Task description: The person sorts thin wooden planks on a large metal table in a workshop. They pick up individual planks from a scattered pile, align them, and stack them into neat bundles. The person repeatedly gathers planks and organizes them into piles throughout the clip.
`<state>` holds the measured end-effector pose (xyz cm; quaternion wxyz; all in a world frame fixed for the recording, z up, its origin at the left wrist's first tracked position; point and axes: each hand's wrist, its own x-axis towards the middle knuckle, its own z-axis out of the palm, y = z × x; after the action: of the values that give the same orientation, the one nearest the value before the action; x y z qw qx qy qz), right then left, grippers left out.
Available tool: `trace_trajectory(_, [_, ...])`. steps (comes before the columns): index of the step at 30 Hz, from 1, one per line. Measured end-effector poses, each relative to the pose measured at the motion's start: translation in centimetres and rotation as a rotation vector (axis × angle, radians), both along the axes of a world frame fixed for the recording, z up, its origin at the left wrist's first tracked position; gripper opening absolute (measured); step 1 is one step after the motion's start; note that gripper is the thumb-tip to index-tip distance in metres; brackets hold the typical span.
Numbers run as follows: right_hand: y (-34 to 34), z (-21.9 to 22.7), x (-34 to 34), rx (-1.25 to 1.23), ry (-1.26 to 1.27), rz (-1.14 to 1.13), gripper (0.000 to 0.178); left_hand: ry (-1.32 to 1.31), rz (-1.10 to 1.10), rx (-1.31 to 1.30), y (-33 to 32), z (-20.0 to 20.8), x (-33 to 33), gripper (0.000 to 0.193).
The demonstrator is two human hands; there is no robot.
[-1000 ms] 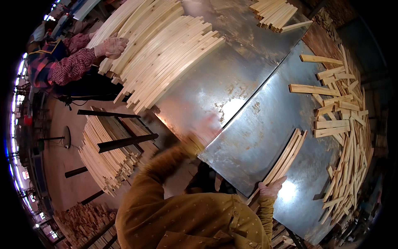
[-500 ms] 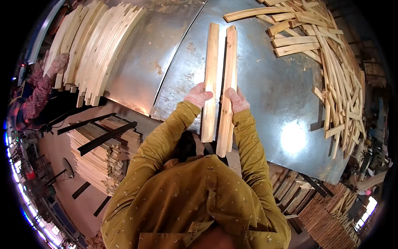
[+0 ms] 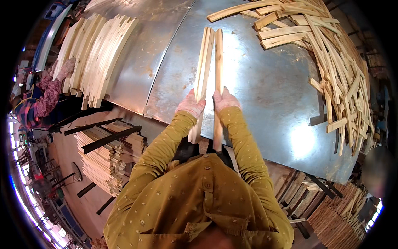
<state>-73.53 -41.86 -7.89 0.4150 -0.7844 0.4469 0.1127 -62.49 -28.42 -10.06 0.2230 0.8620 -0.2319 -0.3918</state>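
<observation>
Pinkish work gloves cover both of my hands over the metal table (image 3: 265, 103). My left hand (image 3: 191, 104) is closed round pale wooden strips (image 3: 204, 62), which look like two lying side by side. A narrower single wooden strip (image 3: 219, 58) is gripped in my right hand (image 3: 226, 100). The strips stand lengthwise away from me, their far ends almost meeting and their near ends apart, close to my body. Palms and some fingertips are hidden behind the wood.
A loose heap of wooden strips (image 3: 327, 62) covers the table's right side. At the left, a co-worker's gloved hand (image 3: 66, 68) touches a neat row of strips (image 3: 110, 54). Below the table edge stand a stack of boards (image 3: 97, 162) with dark bars and another stack (image 3: 336, 220).
Both hands moved nearer to me and slightly left. The strips turned, and their far ends came together; the left bundle now shows several edges, the right a single narrow one.
</observation>
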Motion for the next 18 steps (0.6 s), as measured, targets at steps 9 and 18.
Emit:
trace_trajectory(9, [0.4,-2.6,-2.7,0.291,-0.395,0.072,0.054,0.045,0.119,-0.047,-0.5,1.2,1.7,0.079])
trace_trajectory(18, [0.4,-7.5,-7.5,0.431,-0.643,-0.527,0.043,-0.404,0.171,0.059,6.4,3.1,14.8,0.085])
